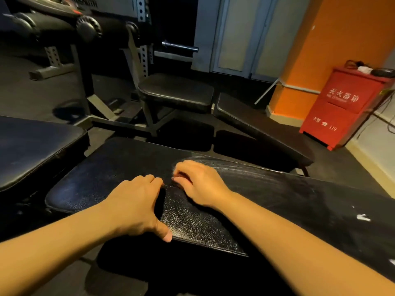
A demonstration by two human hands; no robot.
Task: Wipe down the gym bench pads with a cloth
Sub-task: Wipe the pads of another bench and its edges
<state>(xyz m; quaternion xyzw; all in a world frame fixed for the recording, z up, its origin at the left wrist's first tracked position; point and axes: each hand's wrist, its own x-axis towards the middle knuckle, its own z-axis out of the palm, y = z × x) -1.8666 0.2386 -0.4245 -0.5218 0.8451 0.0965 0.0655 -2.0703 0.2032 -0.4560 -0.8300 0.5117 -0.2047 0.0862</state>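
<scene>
Cloth [192,221] is hard to tell from the bench here. It seems to be the black, grainy sheet lying flat on the pad [96,178], the same colour as the vinyl under it. It sits against the pad's near edge, closer to the rounded left end than to the right end.

The left hand [136,206] is on the sheet's left edge. Its fingers curl over the far part of that edge, its thumb [166,235] is pressed down at the near left corner, and a dark fold shows under the palm, so it appears to hold the cloth. The right hand [198,182] rests just beyond, at the sheet's far left corner, its fingers curled tight with the tips [177,178] down on the material. I cannot tell whether they pinch it or only press. The two hands are close together and almost touch at the knuckles, and the cloth spreads from them toward the near edge and to the right.

The pad's long axis runs left to right across the view. Pale arcs of smear [213,165] mark the far edge to the right of the right hand, while the left end shows plain gloss, so that end probably needs wiping next. It lies to the left of the fingers, and the left hand is nearer to it. A sweep that way would mean gathering the cloth first. White flecks [363,217] lie well apart, toward the right end.
</scene>
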